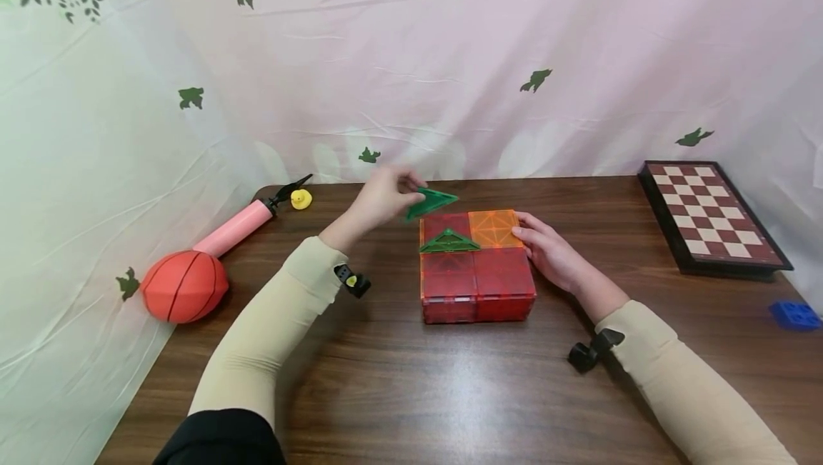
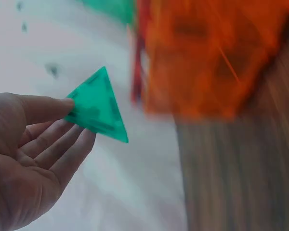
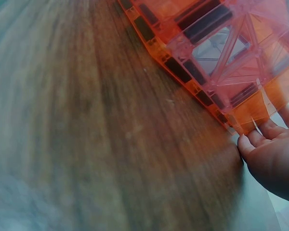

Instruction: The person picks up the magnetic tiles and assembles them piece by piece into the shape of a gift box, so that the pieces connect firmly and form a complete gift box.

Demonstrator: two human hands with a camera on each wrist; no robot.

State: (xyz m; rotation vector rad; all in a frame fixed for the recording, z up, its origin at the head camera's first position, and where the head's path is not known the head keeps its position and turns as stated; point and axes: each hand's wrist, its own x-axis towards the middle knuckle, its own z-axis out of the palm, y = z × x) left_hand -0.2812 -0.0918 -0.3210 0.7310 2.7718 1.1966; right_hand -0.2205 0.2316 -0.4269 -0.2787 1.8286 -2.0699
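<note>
My left hand (image 1: 384,199) pinches a green triangular magnetic tile (image 2: 95,106) between thumb and fingers. It is held in the air just above the back left of a box built of red and orange magnetic tiles (image 1: 479,276). On the box's top, another green triangular tile (image 1: 450,242) stands at the left, in front of the back row. An orange square tile (image 1: 494,228) forms the top's back right corner. My right hand (image 1: 549,254) grips that corner of the box; in the right wrist view its fingertips (image 3: 246,143) touch the orange side.
On the left are a red ball (image 1: 184,286), a pink pump (image 1: 234,229) and a yellow toy duck (image 1: 301,199). A chessboard box (image 1: 714,215) and a blue block (image 1: 794,316) are on the right. A patterned curtain (image 1: 398,58) hangs behind the wooden table (image 1: 398,393).
</note>
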